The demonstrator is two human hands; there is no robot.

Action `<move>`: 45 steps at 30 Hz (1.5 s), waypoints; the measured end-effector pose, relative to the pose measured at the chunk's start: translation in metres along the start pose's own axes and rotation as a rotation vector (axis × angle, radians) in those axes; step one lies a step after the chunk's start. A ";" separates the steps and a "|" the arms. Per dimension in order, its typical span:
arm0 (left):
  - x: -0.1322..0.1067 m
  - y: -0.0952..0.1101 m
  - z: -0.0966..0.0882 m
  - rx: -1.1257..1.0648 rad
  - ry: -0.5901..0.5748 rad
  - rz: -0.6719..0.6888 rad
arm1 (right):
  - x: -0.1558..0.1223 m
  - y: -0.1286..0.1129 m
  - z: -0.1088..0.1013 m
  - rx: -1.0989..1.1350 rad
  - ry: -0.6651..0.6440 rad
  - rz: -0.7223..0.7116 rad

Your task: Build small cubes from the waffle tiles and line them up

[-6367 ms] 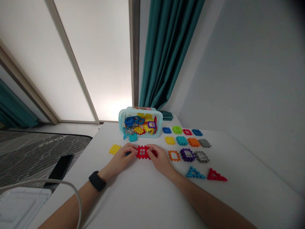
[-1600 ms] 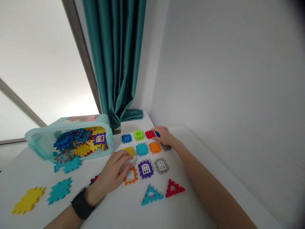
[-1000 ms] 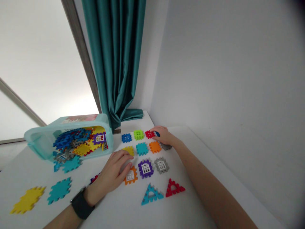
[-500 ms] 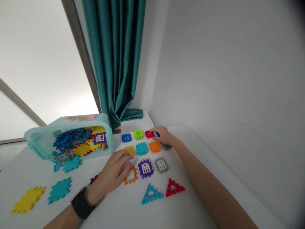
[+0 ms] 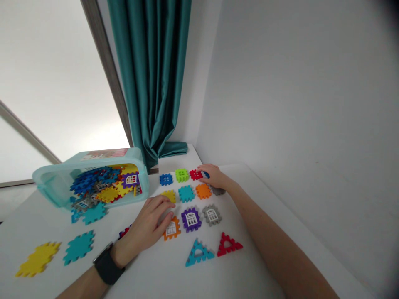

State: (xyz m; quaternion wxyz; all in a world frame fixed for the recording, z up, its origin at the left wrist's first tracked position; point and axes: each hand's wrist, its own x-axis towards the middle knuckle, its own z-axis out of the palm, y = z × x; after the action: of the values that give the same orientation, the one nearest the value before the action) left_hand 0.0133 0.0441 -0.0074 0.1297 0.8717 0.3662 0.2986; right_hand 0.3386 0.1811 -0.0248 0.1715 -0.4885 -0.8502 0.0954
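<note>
Zero visible shift this past second: right hand [image 5: 210, 176] curled at the red lattice tile [image 5: 195, 175] and dark blue tile [image 5: 205, 175], grip indeterminable; left hand [image 5: 152, 226] loosely spread, seemingly unladen, at the orange window tile [image 5: 173, 230]; turquoise tile [image 5: 186, 193] between them undisturbed, suggesting a pause.

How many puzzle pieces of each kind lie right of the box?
Triangles: 2 (light blue triangle, red triangle)
White-window squares: 3 (orange window, purple window, grey window)
Other squares: 8 (blue square, green square, red square, dark blue square, yellow square, teal square, orange square, grey square)
Total: 13, some partly covered
</note>
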 end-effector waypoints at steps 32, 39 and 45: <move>-0.027 -0.008 -0.071 0.135 -0.011 -0.044 | -0.033 -0.160 -0.029 0.010 0.062 -0.297; -0.078 -0.020 -0.097 0.230 -0.023 -0.143 | -0.031 -0.225 -0.003 0.014 -0.078 -0.402; -0.110 -0.025 -0.091 0.138 -0.015 -0.133 | -0.041 -0.269 0.026 -0.074 -0.130 -0.435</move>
State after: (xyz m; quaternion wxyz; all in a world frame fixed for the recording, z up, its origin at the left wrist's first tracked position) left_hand -0.1176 -0.0169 0.0062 0.0915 0.8546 0.4421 0.2566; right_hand 0.1327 0.0100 0.0322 0.1147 -0.2922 -0.9478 0.0562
